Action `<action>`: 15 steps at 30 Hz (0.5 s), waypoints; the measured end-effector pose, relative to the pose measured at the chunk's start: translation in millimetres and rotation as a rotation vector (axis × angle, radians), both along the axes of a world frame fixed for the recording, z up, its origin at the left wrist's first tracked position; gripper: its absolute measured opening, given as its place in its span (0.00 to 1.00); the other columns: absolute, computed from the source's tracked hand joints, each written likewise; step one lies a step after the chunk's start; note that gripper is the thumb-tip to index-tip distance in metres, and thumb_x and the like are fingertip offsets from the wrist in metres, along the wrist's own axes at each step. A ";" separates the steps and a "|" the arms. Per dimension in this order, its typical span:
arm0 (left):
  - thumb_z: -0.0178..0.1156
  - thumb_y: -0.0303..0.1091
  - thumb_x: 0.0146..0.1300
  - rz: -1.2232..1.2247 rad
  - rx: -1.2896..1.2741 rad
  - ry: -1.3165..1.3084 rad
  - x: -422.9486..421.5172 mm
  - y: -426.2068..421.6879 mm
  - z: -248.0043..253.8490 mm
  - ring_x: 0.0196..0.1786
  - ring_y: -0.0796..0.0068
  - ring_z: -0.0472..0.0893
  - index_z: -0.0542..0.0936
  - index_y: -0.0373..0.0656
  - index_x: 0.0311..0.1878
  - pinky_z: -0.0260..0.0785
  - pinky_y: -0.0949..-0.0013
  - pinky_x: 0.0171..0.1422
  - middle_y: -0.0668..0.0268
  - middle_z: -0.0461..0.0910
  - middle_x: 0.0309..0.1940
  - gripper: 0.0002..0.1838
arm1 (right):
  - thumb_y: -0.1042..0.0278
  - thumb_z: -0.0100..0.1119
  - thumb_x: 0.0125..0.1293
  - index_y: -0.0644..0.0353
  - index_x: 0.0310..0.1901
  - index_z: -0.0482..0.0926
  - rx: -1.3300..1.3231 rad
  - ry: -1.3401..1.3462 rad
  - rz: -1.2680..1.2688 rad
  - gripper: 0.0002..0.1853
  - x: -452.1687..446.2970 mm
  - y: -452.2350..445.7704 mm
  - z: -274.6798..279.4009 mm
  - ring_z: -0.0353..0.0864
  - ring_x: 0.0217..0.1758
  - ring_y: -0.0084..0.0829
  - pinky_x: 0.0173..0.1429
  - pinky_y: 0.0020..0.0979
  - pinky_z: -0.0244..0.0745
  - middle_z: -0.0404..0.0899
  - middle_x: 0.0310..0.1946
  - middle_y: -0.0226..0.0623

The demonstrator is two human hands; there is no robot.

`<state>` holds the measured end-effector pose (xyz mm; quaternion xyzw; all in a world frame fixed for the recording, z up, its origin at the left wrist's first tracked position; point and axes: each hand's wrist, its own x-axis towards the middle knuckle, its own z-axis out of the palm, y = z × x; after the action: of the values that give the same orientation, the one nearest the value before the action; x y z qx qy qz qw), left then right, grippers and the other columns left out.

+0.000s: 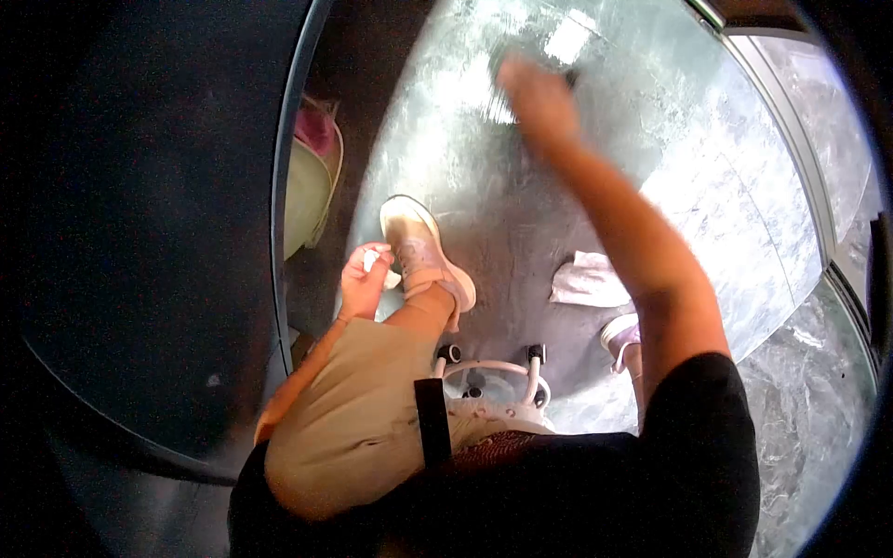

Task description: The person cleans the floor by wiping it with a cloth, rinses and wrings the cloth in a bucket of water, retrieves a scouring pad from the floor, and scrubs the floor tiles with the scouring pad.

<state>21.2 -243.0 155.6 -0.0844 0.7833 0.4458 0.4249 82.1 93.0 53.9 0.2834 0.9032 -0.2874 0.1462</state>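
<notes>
My left hand [365, 277] is closed around a small crumpled white item [374, 261], just left of my shoe [416, 244]. The item looks like tissue or cloth. With the arm stretched forward, my right hand [538, 93] is over the shiny grey floor [502, 177] at the top. It is blurred by motion, and a dark shape shows beside it. Whether its fingers hold anything cannot be made out. A folded pale pink cloth [589, 280] lies on the floor between my two feet, nearer to the right shoe [621, 337].
A white wheeled stool base [498, 368] is beneath me. A large dark panel with a curved edge [280, 186] fills the left side. Behind it sits a pale container [310, 191] with something pink [316, 128]. A metal-framed glass edge [791, 139] runs down the right.
</notes>
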 end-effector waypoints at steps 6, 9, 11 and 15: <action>0.56 0.31 0.62 -0.037 0.021 0.068 7.4 4.6 3.2 0.27 0.86 0.71 0.76 0.44 0.41 0.64 0.79 0.30 0.73 0.75 0.28 0.05 | 0.73 0.50 0.61 0.63 0.57 0.65 0.738 -0.041 0.253 0.21 -10.4 -2.6 -21.9 0.63 0.62 0.34 0.59 0.35 0.64 0.66 0.58 0.39; 0.57 0.31 0.62 -0.045 0.006 0.065 8.4 4.6 9.0 0.28 0.86 0.72 0.76 0.44 0.41 0.64 0.80 0.31 0.72 0.76 0.29 0.06 | 0.68 0.46 0.63 0.56 0.62 0.62 0.582 0.305 0.475 0.24 76.1 -105.0 -64.6 0.56 0.68 0.34 0.66 0.36 0.58 0.59 0.65 0.36; 0.57 0.29 0.61 -0.068 0.020 0.100 10.3 1.9 16.3 0.28 0.87 0.72 0.76 0.43 0.41 0.64 0.81 0.30 0.73 0.76 0.29 0.06 | 0.68 0.45 0.62 0.57 0.61 0.64 0.411 0.343 0.502 0.24 115.5 -109.6 -36.8 0.60 0.65 0.32 0.63 0.37 0.60 0.62 0.62 0.39; 0.57 0.29 0.61 -0.048 0.013 0.174 15.9 12.1 0.1 0.26 0.89 0.70 0.77 0.43 0.41 0.63 0.82 0.28 0.74 0.76 0.29 0.06 | 0.67 0.46 0.60 0.60 0.59 0.65 0.478 0.206 0.164 0.23 112.6 -20.4 -44.5 0.63 0.61 0.33 0.58 0.36 0.64 0.65 0.59 0.39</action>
<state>37.1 -231.0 155.7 -0.0241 0.8161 0.4462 0.3664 194.7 72.6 9.4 0.2049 0.9754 -0.0805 0.0054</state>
